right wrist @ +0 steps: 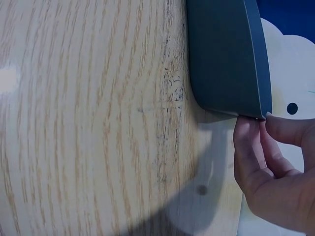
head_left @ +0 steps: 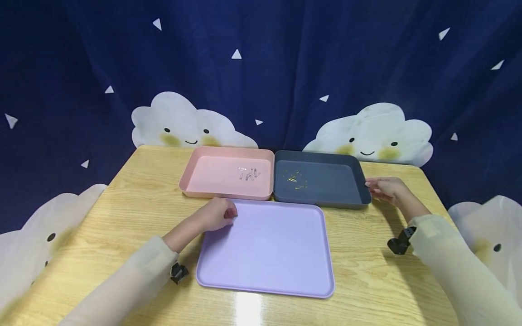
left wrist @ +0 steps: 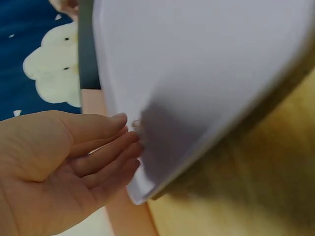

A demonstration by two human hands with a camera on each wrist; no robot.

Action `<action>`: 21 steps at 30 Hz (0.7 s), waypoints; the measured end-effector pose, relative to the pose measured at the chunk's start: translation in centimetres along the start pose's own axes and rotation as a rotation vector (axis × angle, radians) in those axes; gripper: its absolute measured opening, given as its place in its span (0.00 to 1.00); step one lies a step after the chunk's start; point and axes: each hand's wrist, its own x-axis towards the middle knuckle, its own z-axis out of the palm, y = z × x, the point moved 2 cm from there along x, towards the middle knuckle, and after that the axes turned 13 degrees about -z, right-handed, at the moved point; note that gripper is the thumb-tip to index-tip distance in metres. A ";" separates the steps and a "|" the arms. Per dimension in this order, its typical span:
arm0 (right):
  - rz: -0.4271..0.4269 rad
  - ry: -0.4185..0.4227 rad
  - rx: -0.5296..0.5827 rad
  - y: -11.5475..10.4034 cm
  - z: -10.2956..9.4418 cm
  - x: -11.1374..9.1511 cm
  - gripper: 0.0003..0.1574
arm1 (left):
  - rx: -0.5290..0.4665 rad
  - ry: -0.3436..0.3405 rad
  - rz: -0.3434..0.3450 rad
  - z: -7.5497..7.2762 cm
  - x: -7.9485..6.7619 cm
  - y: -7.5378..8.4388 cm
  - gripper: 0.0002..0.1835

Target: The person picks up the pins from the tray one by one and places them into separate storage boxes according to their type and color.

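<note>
My left hand (head_left: 217, 215) hovers over the far left corner of a lilac tray (head_left: 269, 253), casting a shadow on it. Its fingers are loosely bent, and nothing shows clearly between the fingertips in the left wrist view, where the hand (left wrist: 74, 167) overlaps the tray's rim. At the right end of a dark grey tray (head_left: 338, 181), my right hand (head_left: 385, 188) pinches the wall, thumb at the rim and fingers lower down, as the right wrist view also shows for that hand (right wrist: 280, 162). Several small gold pieces (head_left: 292, 180) lie in this dark tray.
A pink tray (head_left: 212, 172) with several small silver clip-like pieces (head_left: 249, 174) stands beside the dark one, their ends meeting. Both stand behind the lilac tray on a wooden table (head_left: 155, 181). A dark blue curtain (head_left: 277, 68) with clouds hangs behind the table.
</note>
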 end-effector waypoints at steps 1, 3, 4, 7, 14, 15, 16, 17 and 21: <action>0.001 -0.001 -0.005 0.1 0.0 0.0 0.37 | -0.003 0.005 0.002 0.1 0.0 -0.1 0.05; 0.005 0.000 -0.011 0.2 -0.1 0.1 0.37 | -0.006 0.023 0.000 0.4 0.0 -0.2 0.05; 0.006 0.001 -0.010 0.2 0.0 0.0 0.37 | -0.006 0.037 -0.004 0.6 0.1 -0.2 0.05; -0.002 -0.002 -0.008 0.2 0.0 0.1 0.37 | -0.014 0.065 -0.045 1.0 0.4 -0.3 0.06; -0.010 0.010 -0.005 -0.1 0.1 -0.1 0.36 | -0.004 0.101 -0.122 1.3 0.9 0.2 0.09; -0.012 0.009 -0.008 -0.1 0.1 -0.1 0.36 | 0.006 0.107 -0.131 1.3 0.9 0.3 0.09; -0.012 0.012 -0.013 -0.2 0.1 -0.1 0.36 | 0.014 0.112 -0.144 1.2 1.0 0.4 0.09; -0.011 0.010 -0.017 -0.2 0.1 -0.1 0.36 | 0.021 0.114 -0.160 1.2 1.1 0.6 0.09; -0.005 0.011 -0.031 -0.3 0.1 -0.1 0.36 | 0.060 0.094 -0.242 0.9 1.5 1.2 0.10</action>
